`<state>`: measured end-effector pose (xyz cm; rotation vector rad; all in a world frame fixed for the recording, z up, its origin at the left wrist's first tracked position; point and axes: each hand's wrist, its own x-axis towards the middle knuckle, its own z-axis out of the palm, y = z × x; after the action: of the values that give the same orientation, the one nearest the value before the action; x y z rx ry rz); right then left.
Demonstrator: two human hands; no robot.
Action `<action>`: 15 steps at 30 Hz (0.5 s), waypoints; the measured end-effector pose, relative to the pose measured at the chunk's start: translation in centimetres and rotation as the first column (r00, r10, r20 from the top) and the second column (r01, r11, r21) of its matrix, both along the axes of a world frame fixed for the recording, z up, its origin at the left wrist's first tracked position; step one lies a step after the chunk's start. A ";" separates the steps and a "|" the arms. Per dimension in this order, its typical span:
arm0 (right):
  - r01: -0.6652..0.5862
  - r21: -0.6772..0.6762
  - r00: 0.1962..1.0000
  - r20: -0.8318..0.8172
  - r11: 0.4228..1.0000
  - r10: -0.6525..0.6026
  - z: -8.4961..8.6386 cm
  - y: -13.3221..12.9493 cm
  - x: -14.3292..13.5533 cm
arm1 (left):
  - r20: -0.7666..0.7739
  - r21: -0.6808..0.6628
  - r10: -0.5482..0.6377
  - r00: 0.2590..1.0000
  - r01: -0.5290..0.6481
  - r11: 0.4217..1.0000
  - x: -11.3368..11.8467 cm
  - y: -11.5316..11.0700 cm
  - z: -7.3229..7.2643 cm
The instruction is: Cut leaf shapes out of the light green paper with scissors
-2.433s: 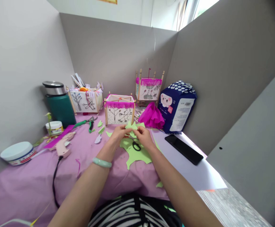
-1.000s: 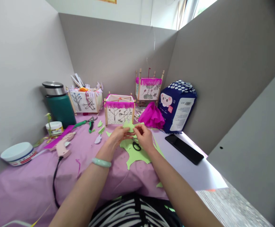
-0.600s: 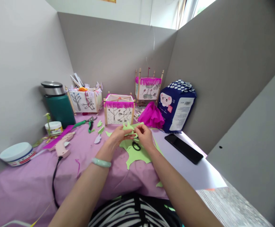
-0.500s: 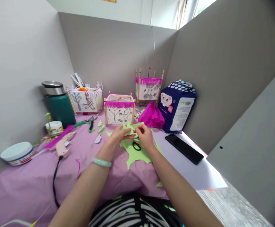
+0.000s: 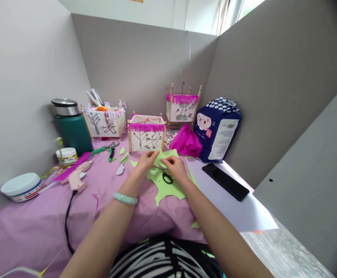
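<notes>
My left hand (image 5: 146, 161) pinches the left side of a light green paper cutout (image 5: 160, 155). Opposite it, the fingertips of my right hand (image 5: 174, 166) are closed on the cutout's right side. Below both hands lies a larger light green paper sheet (image 5: 170, 192) with curved cut edges. Scissors (image 5: 167, 178) rest on this sheet; one black handle loop shows, while the hands hide most of the rest. Small green paper scraps (image 5: 124, 158) and a pale lilac paper piece (image 5: 120, 170) are left of my left hand.
Behind the hands stands a small stick-framed paper box (image 5: 146, 139) with pink fringe. Pruning shears (image 5: 104, 149), a pink glue gun (image 5: 76, 180), and a green flask (image 5: 73, 133) are on the left. Pink crepe paper (image 5: 185, 143), a blue package (image 5: 218, 129) and a black phone (image 5: 225, 182) are on the right.
My left fingers have shifted on the cutout, which is turned and now looks flatter between both hands. My right hand has moved slightly left and down. The scissors have stayed put.
</notes>
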<state>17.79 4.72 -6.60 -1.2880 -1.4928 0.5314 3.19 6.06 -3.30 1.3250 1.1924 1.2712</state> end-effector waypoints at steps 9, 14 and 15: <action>0.204 0.145 0.976 0.044 0.968 -0.213 0.5 -0.6 0.5 | -0.047 0.342 0.251 0.967 -0.221 0.914 -2.2 -4.7 2.6; 0.177 0.212 0.978 0.069 0.961 -0.196 0.5 -0.9 0.2 | -0.233 -0.160 -0.747 0.622 0.733 0.661 -6.7 -12.2 1.6; 0.174 0.212 0.979 0.069 0.962 -0.192 0.5 -1.0 0.2 | -0.225 -0.309 -0.843 0.488 0.785 0.537 -7.6 -13.3 0.7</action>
<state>17.95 3.71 -6.11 -1.2834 -1.4421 0.1953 -4.42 -7.27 -2.61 1.7281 0.6589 0.2111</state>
